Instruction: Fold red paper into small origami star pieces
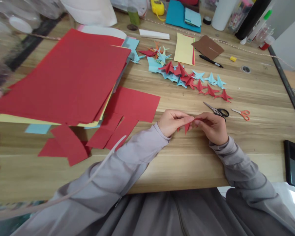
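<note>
Evidently, our left hand (172, 122) and right hand (214, 127) pinch a red paper (187, 127) between them (part-folded, we judge); red figures (188, 80) beyond look finished, while red rectangles (121, 133) lie unfolded leftward.

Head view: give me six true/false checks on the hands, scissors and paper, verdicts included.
1. The left hand and right hand both hold folded red paper. True.
2. The right hand holds scissors. False: black-handled scissors and orange-handled scissors lie on the table.
3. A yellow sheet tops the large stack. False: a red sheet does.
4. A black pen lies beside the brown paper. True.
5. Every folded figure beyond the hands is red. False: some are light-blue figures.
6. A phone lies to the right of the right hand. True.
</note>
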A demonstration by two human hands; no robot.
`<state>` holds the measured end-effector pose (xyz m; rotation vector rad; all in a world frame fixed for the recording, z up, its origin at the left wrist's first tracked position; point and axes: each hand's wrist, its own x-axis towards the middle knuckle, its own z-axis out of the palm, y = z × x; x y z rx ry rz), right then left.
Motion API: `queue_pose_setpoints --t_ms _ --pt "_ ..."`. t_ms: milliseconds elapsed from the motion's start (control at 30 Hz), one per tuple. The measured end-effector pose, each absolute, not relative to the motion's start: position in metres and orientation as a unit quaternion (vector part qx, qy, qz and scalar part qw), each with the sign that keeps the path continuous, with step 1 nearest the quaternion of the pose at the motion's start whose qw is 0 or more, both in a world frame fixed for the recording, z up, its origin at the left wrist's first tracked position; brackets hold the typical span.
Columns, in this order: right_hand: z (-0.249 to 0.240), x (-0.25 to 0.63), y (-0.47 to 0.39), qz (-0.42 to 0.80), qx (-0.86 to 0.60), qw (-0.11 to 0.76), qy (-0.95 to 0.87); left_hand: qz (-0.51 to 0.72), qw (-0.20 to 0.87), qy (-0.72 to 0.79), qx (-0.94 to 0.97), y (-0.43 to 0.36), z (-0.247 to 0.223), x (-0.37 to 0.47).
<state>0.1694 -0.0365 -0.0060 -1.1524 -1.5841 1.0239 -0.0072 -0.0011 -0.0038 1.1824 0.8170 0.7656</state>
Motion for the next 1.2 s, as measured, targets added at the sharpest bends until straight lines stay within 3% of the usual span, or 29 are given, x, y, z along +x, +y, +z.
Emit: queue_pose_setpoints --t_ms 1200 --pt "-0.006 0.167 -0.034 0.453 -0.430 0.477 -0.618 0.378 0.665 0.359 0.535 -0.007 0.002 -0.003"
